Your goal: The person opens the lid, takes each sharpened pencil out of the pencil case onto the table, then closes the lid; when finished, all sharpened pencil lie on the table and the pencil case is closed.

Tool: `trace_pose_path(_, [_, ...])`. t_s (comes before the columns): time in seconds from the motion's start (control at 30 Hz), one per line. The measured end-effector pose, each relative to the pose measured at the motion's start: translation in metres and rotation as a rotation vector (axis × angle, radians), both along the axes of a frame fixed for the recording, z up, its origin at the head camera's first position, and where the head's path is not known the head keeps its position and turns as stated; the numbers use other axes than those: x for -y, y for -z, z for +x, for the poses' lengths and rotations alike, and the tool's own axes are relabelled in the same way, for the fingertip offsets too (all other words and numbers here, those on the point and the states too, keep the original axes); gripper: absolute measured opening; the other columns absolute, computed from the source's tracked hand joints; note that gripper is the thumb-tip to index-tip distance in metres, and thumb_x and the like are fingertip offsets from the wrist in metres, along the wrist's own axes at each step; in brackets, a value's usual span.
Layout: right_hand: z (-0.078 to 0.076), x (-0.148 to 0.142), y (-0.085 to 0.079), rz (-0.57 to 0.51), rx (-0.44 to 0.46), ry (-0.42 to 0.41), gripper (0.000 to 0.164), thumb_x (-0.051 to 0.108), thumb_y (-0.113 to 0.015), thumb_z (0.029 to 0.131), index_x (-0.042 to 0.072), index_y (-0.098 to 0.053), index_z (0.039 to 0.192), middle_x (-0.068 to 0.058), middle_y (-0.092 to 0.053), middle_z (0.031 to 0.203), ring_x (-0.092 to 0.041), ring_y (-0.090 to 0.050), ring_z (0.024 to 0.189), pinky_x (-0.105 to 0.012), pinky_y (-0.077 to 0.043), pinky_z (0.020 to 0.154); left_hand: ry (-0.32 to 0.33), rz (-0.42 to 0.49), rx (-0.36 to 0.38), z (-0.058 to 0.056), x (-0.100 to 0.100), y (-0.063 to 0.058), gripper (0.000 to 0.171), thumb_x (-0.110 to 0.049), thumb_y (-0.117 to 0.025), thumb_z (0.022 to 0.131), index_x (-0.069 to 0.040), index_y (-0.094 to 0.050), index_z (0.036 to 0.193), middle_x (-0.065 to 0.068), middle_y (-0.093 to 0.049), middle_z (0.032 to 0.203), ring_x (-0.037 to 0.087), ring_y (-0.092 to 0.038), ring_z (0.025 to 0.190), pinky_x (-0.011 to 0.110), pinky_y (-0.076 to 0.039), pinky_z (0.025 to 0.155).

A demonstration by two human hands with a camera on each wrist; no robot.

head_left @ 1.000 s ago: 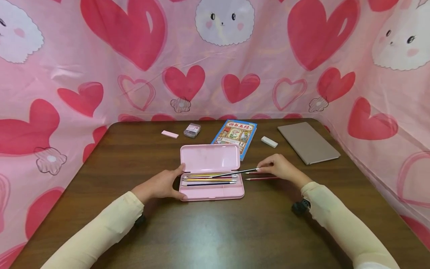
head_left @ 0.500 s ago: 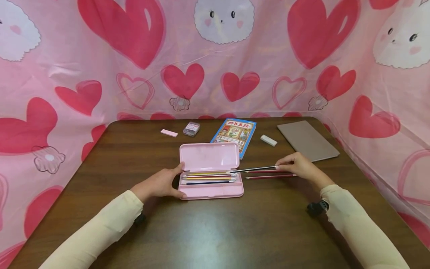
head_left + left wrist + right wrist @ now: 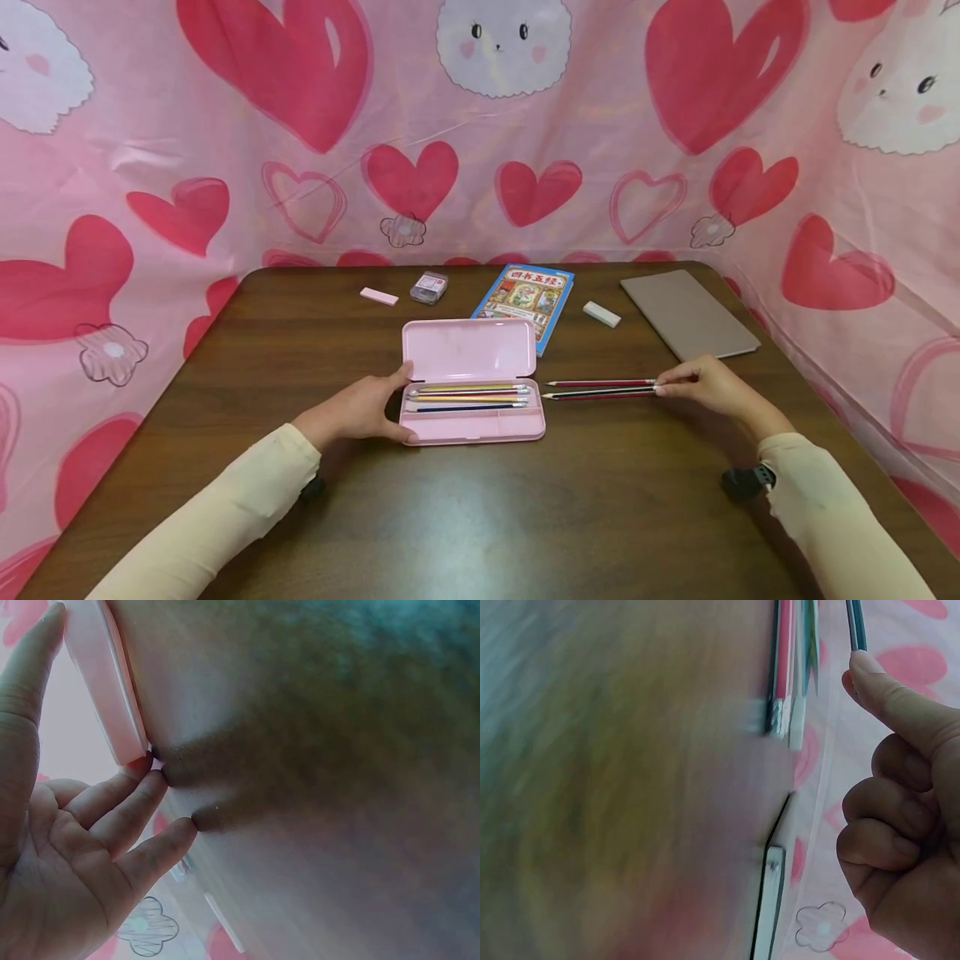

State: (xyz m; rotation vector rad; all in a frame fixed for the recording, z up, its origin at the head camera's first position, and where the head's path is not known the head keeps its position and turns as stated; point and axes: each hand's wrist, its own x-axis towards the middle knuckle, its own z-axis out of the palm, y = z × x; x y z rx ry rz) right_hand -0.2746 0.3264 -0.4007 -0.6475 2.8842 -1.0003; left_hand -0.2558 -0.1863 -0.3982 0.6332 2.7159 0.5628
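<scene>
An open pink pencil case (image 3: 450, 431) stands mid-table, its lid (image 3: 468, 350) raised, with several pencils (image 3: 467, 399) in the long compartment. My left hand (image 3: 352, 409) spans its left end, thumb at the front corner and a finger near the hinge. In the left wrist view those fingers are fairly straight, tips at the table and case (image 3: 109, 682). Right of the case, my right hand (image 3: 701, 387) pinches a dark pencil (image 3: 857, 626) by its end, the other fingers curled in. That pencil overlaps a red pencil in the head view; another red pencil (image 3: 592, 383) lies just behind.
Behind the case lies a blue-edged book (image 3: 555, 312). A small clear box (image 3: 429, 288) and a flat pink strip (image 3: 379, 297) are at the back left. A white eraser (image 3: 602, 314) and a grey-brown notebook (image 3: 686, 312) lie at the back right.
My right hand has moved right and slightly nearer, drawing the dark pencil from over the case to beside the red pencils. My left hand stays at the case's left end.
</scene>
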Motion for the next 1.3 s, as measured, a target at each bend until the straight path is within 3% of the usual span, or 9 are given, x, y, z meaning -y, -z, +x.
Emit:
trace_pose_path(0.37, [0.001, -0.011, 0.005, 0.081, 0.053, 0.026, 0.014, 0.017, -0.074, 0.077, 0.004, -0.074, 0.082, -0.006, -0.072, 0.081, 0.009, -0.055, 0.075, -0.018, -0.048, 0.067, 0.0, 0.006, 0.006, 0.0, 0.0, -0.001, 0.117, -0.061, -0.074, 0.062, -0.006, -0.018, 0.148, 0.015, -0.043, 0.142, 0.028, -0.049, 0.123, 0.046, -0.039, 0.102])
trace_pose_path(0.7, [-0.003, -0.011, 0.008, 0.218, 0.009, -0.026, 0.009, 0.02, -0.076, 0.074, 0.012, -0.075, 0.078, -0.001, -0.072, 0.078, 0.007, -0.056, 0.074, -0.022, -0.049, 0.068, 0.001, 0.002, 0.004, -0.001, 0.001, 0.0, 0.118, -0.063, -0.074, 0.06, -0.006, -0.018, 0.148, 0.015, -0.044, 0.141, 0.028, -0.05, 0.122, 0.045, -0.04, 0.102])
trace_pose_path(0.97, [-0.002, -0.007, 0.004, 0.307, 0.006, -0.005, 0.012, 0.025, -0.076, 0.074, 0.015, -0.075, 0.081, -0.001, -0.073, 0.083, -0.007, -0.062, 0.08, -0.031, -0.051, 0.073, -0.001, -0.005, -0.002, -0.002, 0.001, 0.0, 0.118, -0.062, -0.074, 0.061, -0.006, -0.018, 0.148, 0.015, -0.044, 0.141, 0.027, -0.05, 0.121, 0.045, -0.04, 0.101])
trace_pose_path(1.13, [0.0, -0.003, 0.004, 0.281, -0.023, 0.02, 0.015, 0.027, -0.076, 0.074, 0.015, -0.075, 0.082, 0.0, -0.072, 0.082, -0.005, -0.061, 0.077, -0.028, -0.05, 0.07, 0.005, -0.003, -0.008, -0.002, 0.001, 0.0, 0.118, -0.062, -0.075, 0.061, -0.005, -0.018, 0.148, 0.016, -0.044, 0.14, 0.028, -0.05, 0.122, 0.045, -0.04, 0.101])
trace_pose_path(1.3, [0.0, 0.009, 0.003, 0.201, -0.076, 0.033, 0.015, 0.028, -0.075, 0.076, 0.013, -0.074, 0.081, 0.004, -0.07, 0.076, 0.001, -0.051, 0.065, -0.022, -0.044, 0.059, 0.007, 0.004, -0.014, -0.001, 0.001, 0.001, 0.117, -0.061, -0.075, 0.061, -0.005, -0.019, 0.147, 0.016, -0.046, 0.139, 0.028, -0.051, 0.12, 0.045, -0.04, 0.101])
